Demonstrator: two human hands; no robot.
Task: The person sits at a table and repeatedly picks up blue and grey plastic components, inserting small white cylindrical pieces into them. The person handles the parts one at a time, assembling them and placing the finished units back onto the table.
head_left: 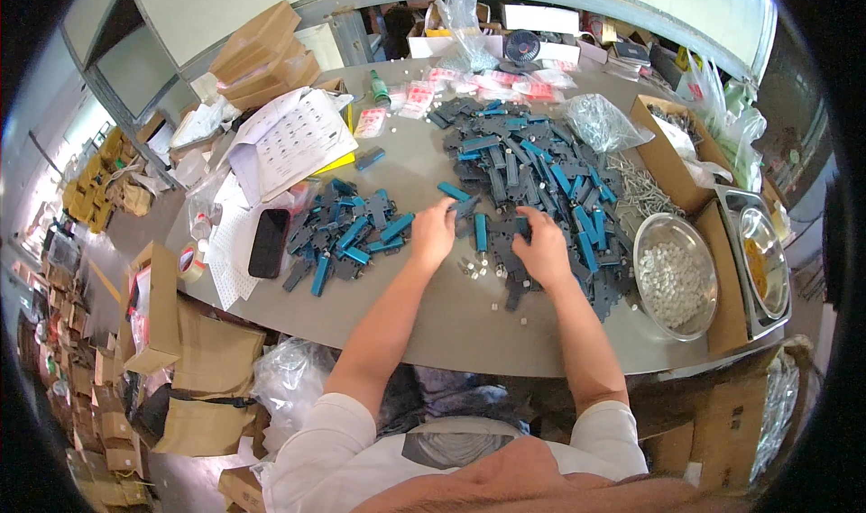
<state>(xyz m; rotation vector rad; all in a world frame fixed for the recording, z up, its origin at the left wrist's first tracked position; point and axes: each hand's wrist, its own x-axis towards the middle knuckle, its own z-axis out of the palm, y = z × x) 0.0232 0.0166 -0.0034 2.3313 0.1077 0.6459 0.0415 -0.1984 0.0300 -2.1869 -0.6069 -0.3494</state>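
Note:
My left hand point(435, 232) is closed at the fingertips on a small dark grey plastic part point(465, 208). Curled at the near-left edge of a large pile of dark grey and blue plastic parts point(514, 166), my right hand point(543, 250) has a dark grey part between thumb and fingers. One blue-faced part point(481, 232) lies between the hands, and another blue part point(453, 191) lies just beyond the left fingertips. Small white pieces point(473, 268) are scattered on the table nearby. A smaller heap of similar parts point(352, 229) is left of my left hand.
On the right stand a metal bowl of white pieces point(675, 274), loose screws point(645, 187) and a cardboard box point(672, 121). A black phone point(268, 242), paper sheets point(289, 143) and tape roll point(190, 262) lie left. Plastic bags point(603, 123) and a small fan point(522, 48) are farther back.

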